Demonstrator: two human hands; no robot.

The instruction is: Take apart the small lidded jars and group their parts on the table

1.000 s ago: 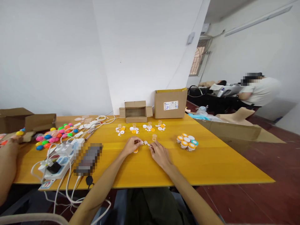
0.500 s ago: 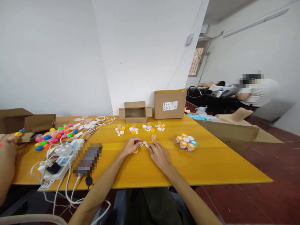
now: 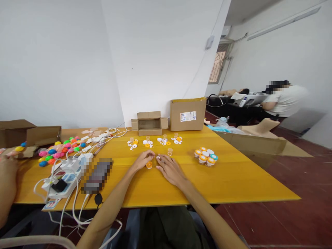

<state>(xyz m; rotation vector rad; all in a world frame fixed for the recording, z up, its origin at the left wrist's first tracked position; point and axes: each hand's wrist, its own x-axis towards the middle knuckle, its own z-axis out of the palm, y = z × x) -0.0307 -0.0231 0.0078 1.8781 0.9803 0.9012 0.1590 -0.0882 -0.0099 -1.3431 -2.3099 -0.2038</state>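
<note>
My left hand (image 3: 143, 160) is curled just above the table, fingertips close together; whatever is between them is too small to make out. Beside its palm lies an orange cap (image 3: 148, 165). My right hand (image 3: 171, 171) has its fingers stretched out low over small white perforated discs (image 3: 158, 157), partly covering them. A small clear plastic cup (image 3: 169, 152) stands just beyond the right fingertips. Farther back are several small groups of white and orange round parts (image 3: 147, 145), each with a clear cup.
Capped clear jars (image 3: 206, 157) cluster at the right. Behind stand an open carton (image 3: 149, 126) and a closed cardboard box (image 3: 188, 116). Left are a power strip (image 3: 70, 178), cables, a blurred-out device (image 3: 97, 175), colourful balls (image 3: 61, 150) and another person's hand (image 3: 9, 169).
My right hand has shifted left and now covers more of the white discs. My left hand has moved slightly left, leaving the orange cap in fuller view.
</note>
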